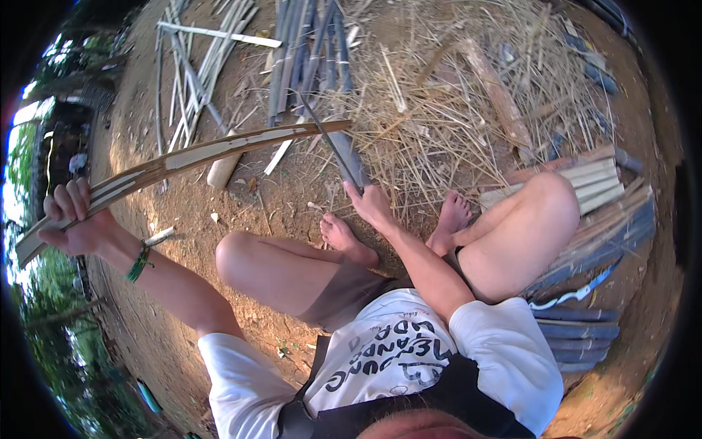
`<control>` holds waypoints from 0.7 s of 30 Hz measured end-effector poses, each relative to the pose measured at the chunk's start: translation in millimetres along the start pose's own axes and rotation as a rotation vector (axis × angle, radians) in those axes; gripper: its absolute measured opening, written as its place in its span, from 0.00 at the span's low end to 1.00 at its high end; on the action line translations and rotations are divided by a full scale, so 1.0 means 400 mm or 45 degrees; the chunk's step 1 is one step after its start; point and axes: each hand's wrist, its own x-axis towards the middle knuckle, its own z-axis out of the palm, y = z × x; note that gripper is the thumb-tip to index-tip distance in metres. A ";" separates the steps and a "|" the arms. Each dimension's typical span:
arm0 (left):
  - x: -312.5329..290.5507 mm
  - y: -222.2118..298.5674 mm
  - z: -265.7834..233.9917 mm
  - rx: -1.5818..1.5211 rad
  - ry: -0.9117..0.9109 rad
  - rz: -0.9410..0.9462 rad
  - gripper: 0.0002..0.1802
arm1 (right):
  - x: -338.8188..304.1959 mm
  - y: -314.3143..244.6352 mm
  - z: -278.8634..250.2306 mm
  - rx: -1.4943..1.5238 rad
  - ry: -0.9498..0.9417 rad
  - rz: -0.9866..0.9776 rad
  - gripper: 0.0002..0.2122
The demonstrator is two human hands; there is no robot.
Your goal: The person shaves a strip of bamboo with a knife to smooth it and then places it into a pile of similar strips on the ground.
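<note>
My left hand [77,219], raised at the left, is closed around one end of a long split bamboo strip [212,152]. The strip slants up to the right, brown along its edges and pale in the middle. In front of my knees, my right hand [371,205] grips the handle of a long knife [329,143], mostly hidden by my fingers. Its narrow dark blade points away and to the left, crossing the strip near its far right end. Whether blade and strip touch, I cannot tell. My bare feet rest on the dirt below the knife hand.
Dark bamboo poles [307,51] and pale strips [197,69] lie ahead on the ground. A short round log [224,167] sits under the held strip. Shavings [424,139] surround a longer log [497,99] at the far right. Split bamboo [585,333] is stacked beside my right knee.
</note>
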 end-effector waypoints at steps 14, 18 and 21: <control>-0.370 0.091 0.140 0.141 0.351 0.336 0.28 | -0.019 -0.043 -0.001 0.212 -0.208 0.116 0.37; -0.371 0.116 0.197 0.221 0.488 0.403 0.26 | -0.010 -0.069 0.052 0.402 -0.207 -0.142 0.30; -0.342 0.177 0.241 0.229 0.570 0.432 0.29 | -0.048 -0.131 0.026 0.483 -0.183 -0.241 0.29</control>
